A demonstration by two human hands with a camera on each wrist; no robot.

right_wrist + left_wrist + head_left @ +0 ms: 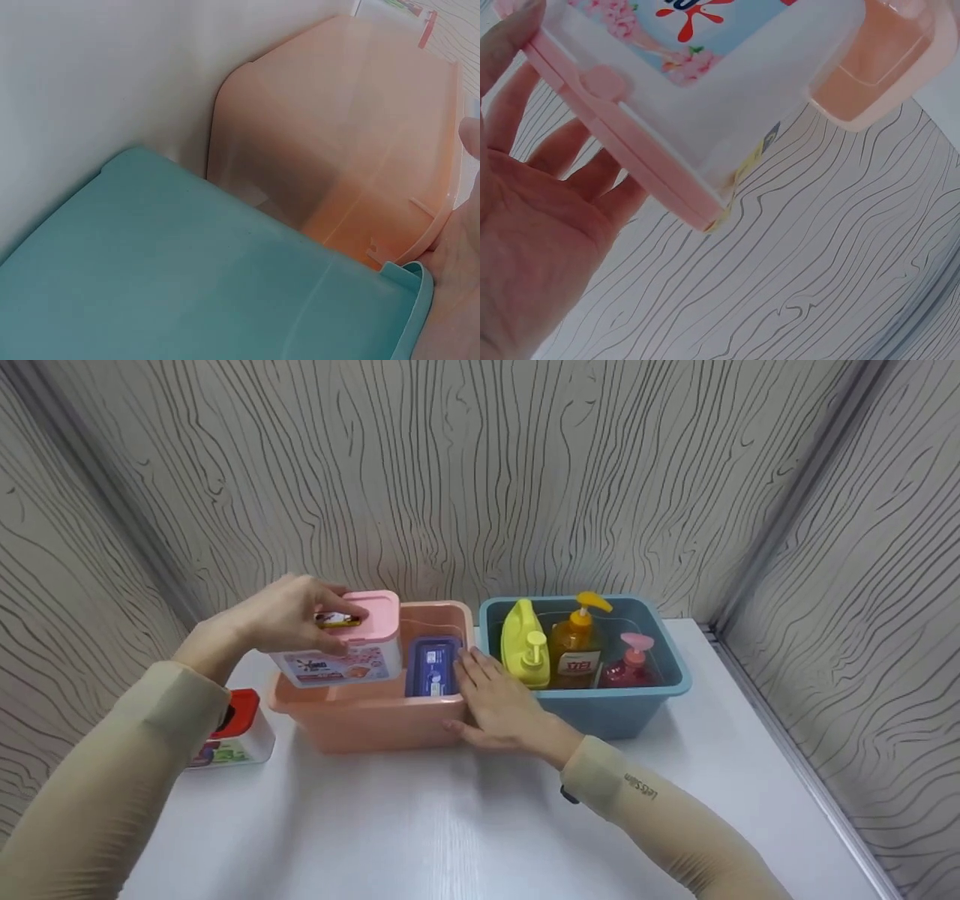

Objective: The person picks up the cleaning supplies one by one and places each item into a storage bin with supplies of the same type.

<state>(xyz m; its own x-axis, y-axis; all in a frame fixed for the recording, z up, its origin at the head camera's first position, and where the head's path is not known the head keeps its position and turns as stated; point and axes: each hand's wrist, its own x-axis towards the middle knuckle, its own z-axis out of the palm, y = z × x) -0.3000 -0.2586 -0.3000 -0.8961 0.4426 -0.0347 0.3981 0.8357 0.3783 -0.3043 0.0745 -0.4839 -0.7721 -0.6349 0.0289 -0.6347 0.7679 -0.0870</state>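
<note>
My left hand (289,615) grips a white laundry-capsule tub (364,660) by its pink lid, thumb and fingers spread across the top. The tub is over the left part of the pink bin (382,727). In the left wrist view, the fingers lie along the lid's edge and the tub (757,82) appears tilted. Inside the pink bin, to the right, lies a dark blue package (433,667). My right hand (502,705) rests with extended fingers on the pink bin's right rim, beside the blue bin (600,712); the right wrist view shows the palm at both rims.
The blue bin holds a yellow jug (517,652), an amber pump bottle (574,649) and a pink pump bottle (630,667). A red-lidded white tub (247,735) stands left of the pink bin, partly behind the left sleeve. A patterned wall (420,472) rises behind the bins.
</note>
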